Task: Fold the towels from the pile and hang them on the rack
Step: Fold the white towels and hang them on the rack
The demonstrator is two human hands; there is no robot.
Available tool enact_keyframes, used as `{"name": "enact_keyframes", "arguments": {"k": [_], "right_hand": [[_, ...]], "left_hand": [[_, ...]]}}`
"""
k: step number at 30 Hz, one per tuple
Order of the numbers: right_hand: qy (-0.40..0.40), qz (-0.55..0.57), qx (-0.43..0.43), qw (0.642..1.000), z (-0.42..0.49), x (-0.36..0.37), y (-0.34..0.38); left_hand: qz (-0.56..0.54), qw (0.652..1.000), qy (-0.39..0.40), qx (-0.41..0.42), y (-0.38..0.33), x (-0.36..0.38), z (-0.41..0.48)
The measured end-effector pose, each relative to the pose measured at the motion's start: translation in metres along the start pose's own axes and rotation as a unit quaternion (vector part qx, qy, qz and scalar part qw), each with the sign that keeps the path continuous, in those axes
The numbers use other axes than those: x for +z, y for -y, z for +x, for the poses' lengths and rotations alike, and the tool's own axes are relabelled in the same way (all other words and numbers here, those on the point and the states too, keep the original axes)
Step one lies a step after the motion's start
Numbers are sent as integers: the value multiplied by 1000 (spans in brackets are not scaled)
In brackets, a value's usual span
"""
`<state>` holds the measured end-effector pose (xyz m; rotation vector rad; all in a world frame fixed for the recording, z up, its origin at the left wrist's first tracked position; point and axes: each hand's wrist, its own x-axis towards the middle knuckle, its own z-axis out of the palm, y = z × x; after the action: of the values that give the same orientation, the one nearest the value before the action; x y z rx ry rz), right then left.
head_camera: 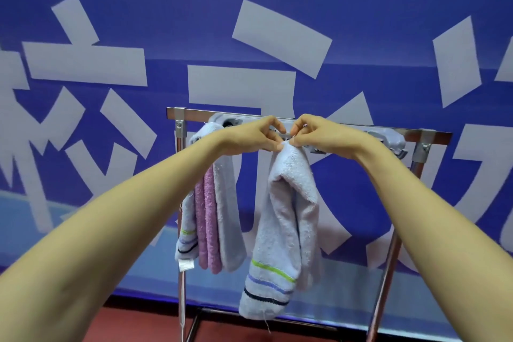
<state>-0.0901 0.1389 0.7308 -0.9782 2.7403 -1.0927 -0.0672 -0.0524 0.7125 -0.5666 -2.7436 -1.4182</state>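
Note:
A metal rack stands in front of me with a grey clip hanger along its top bar. A pale blue towel with green, blue and dark stripes hangs folded from the middle of the hanger. My left hand and my right hand meet at its top corner, fingers curled and pinching the cloth at a clip. On the left of the rack hang a pale towel and a pink towel.
A blue banner wall with large white characters fills the background close behind the rack. The floor below is dark red. The rack's right post slants down to the floor.

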Motion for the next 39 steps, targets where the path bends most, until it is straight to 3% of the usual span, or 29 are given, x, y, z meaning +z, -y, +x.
{"name": "enact_keyframes", "arguments": {"k": [8,11,17,25,31,39], "right_hand": [[-7,-41,-35,998,17,17,17],[6,-44,-43,998,25,26,26],[8,-7,-53,999,40,35,34],[-33,-12,-22,999,64,37,34],[-16,-92,10,996,81,49,31],[-104,-137,-5,985,78,53,25]], "left_hand": [[97,994,-48,23,7,-18,-10],[178,981,-72,29,11,-27,-16],[83,991,-102,-25,14,-52,-26],[112,971,-185,-104,2,-56,-6],[222,940,-221,-138,14,-46,16],[234,918,-290,-136,20,-50,12]]}}
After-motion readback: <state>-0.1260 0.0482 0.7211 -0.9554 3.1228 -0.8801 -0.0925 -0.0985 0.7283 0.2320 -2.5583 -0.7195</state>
